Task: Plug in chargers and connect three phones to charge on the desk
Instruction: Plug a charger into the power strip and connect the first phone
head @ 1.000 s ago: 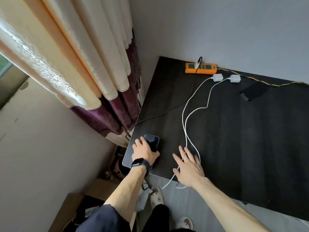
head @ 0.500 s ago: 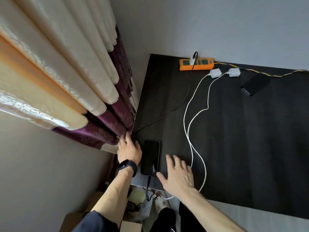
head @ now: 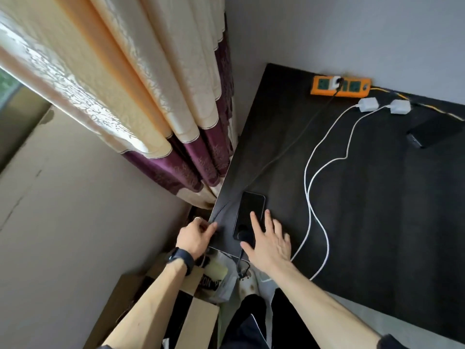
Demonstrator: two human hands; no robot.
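Dark matte table (head: 377, 222), lower centre: right hand (head: 270, 244), grip released, lies flat on a glossy rectangular phone (head: 251, 210); left hand (head: 197, 235), grip clenched, pinches a thin black cable (head: 278, 161).

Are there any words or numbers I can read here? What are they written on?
"ZON": white letters on the crumpled plastic bag under the black desk; remaining letters blurred, possibly misread.
Orange power strip: nothing readable.
Flat black phone: dark screen, no text.
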